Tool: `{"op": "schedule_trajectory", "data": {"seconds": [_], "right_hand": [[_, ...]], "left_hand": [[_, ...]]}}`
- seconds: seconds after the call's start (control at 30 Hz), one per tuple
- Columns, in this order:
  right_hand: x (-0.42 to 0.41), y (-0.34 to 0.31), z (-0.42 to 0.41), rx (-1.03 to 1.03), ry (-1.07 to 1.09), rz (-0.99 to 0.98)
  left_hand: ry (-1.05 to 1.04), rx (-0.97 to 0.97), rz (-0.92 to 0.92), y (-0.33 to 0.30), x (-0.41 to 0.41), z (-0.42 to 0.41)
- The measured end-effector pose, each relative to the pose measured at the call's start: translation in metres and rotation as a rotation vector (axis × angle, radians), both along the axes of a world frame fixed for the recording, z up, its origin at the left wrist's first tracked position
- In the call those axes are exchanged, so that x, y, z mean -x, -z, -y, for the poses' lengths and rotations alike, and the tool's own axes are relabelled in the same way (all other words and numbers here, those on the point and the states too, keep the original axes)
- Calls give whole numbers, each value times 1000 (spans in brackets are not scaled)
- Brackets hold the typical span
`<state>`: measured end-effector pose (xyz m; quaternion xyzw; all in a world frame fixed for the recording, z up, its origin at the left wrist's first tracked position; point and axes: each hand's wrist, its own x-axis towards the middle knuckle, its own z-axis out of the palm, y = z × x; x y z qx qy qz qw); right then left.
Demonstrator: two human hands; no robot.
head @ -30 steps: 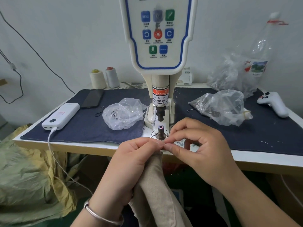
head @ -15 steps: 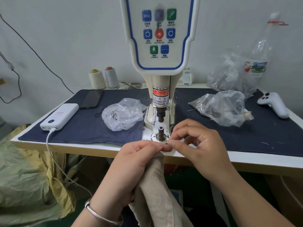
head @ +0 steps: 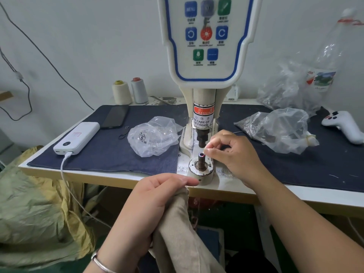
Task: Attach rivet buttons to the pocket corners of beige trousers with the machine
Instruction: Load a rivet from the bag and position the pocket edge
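Beside the machine's lower post (head: 201, 159), your right hand (head: 232, 154) pinches something tiny; your left hand (head: 157, 201) grips the beige trousers (head: 177, 233), hanging lengthwise downward.

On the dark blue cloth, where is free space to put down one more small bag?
Bare dark cloth lies between the power bank and the left clear bag, and on the right in front of the right clear bag. Around the machine post, where the right hand is, it is crowded.

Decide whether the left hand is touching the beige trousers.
Touching. The head view shows the left hand with fingers curled round the bunched top of the beige trousers, below the table edge.
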<state>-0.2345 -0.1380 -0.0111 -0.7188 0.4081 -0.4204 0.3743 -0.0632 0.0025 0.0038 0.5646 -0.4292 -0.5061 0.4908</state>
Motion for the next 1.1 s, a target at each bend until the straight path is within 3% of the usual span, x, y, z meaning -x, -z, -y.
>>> {"op": "schedule_trajectory", "data": {"seconds": [0.77, 0.93, 1.1], "right_hand": [[-8, -16, 9, 63, -11, -240], [-5, -14, 9, 2, -35, -198], [10, -13, -1, -49, 1, -8]], "left_hand": [[-3, -3, -43, 3, -1, 2], [-2, -3, -42, 4, -2, 2], [8, -9, -37, 2, -2, 2]]}}
